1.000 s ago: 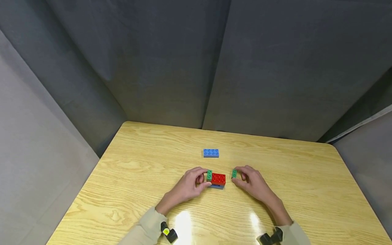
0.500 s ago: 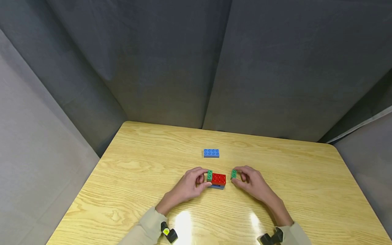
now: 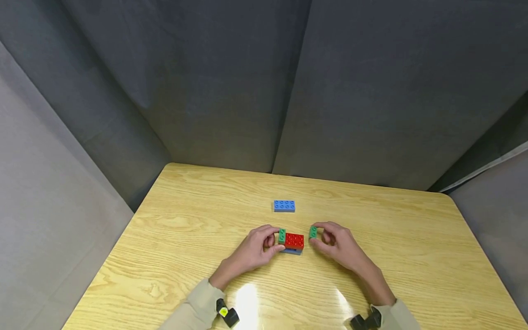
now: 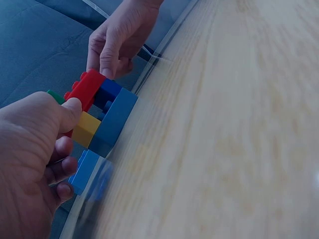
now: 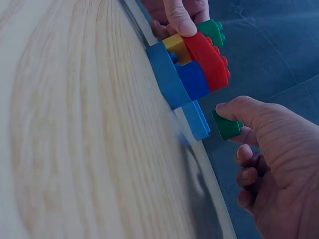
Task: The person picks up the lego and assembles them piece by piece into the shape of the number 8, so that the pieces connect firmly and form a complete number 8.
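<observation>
A small stack of toy building bricks stands on the table, and my left hand (image 3: 256, 250) grips its left end between thumb and fingers. The stack has a light blue base brick (image 4: 117, 119), then a yellow brick (image 4: 85, 128) and a dark blue brick (image 5: 193, 79) with a gap between them. Across these lies a red brick (image 3: 294, 241), with a green two-stud brick (image 3: 282, 236) on its left end. Just right of the stack, my right hand (image 3: 341, 246) pinches another green two-stud brick (image 3: 313, 232) between thumb and index finger, apart from the stack.
Behind the stack, a loose blue eight-stud brick (image 3: 284, 206) lies on the wooden table (image 3: 198, 220). Dark grey curtains (image 3: 214, 91) hang beyond the back edge. Each wrist wears a black camera mount.
My right hand has shifted slightly left with its green brick, closer to the stack, and that brick appears slightly higher in view. The left hand and the stack have stayed in place.
</observation>
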Demonstrator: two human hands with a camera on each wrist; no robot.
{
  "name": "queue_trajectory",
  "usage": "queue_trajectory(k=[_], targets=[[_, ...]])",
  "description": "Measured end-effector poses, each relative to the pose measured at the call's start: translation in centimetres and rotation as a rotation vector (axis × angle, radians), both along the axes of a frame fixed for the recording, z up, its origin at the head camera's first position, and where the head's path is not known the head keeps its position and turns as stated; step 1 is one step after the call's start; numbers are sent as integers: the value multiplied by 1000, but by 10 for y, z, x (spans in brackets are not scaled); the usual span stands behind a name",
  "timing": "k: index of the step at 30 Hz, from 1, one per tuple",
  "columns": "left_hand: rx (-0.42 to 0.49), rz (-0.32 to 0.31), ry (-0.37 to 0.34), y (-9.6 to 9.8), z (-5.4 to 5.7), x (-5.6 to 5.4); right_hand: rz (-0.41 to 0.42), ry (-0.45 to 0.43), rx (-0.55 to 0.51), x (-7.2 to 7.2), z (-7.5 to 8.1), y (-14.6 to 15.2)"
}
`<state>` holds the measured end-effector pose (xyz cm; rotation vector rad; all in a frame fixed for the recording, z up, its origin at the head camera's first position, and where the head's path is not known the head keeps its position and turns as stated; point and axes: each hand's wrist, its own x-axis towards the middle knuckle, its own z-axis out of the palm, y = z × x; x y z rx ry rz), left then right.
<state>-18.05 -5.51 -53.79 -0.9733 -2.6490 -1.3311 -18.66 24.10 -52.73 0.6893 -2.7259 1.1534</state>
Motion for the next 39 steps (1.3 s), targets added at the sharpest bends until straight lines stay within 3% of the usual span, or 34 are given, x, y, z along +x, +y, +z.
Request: queue_trajectory(k=[28,39], targets=[[14,-1,-8,0,0,1,59,73,-15,11,24,-13],[12,-7,-3,0,1,0,104,62,-24,13,30,-17]])
